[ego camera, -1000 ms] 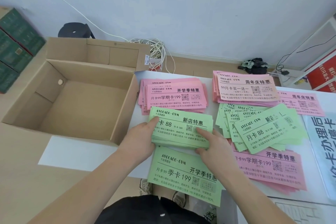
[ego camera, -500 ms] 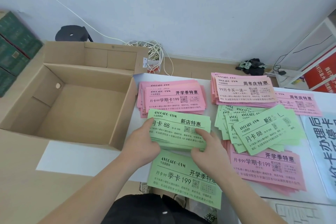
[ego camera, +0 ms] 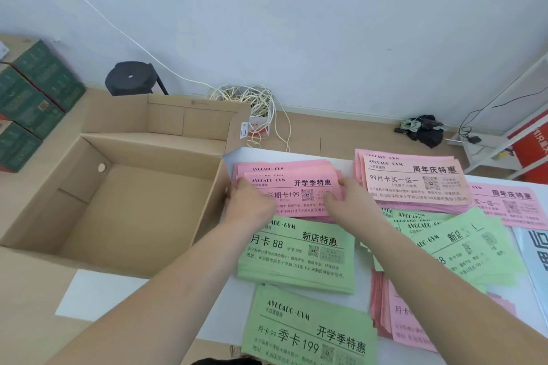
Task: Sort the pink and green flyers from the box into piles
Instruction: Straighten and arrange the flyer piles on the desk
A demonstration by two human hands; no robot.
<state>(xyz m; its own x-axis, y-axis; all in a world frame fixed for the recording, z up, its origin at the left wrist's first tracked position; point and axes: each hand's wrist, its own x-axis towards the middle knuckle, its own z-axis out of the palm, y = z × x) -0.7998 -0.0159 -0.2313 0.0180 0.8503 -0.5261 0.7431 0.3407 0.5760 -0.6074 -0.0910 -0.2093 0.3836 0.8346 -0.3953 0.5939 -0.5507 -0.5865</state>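
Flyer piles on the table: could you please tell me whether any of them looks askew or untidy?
The right-hand green pile is fanned out, sheets at different angles, overlapping the near pink pile. The far pink pile, gripped by the left hand and right hand, is staggered too.

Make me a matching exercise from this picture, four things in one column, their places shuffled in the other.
1 brown cardboard box
2 black round stool
3 left hand
4 dark crumpled cloth

a on the floor behind the box
b on the floor beyond the white table's far edge
c left of the table, flaps open
d holding the pink flyer pile's left end

Pairs: 1-c, 2-a, 3-d, 4-b
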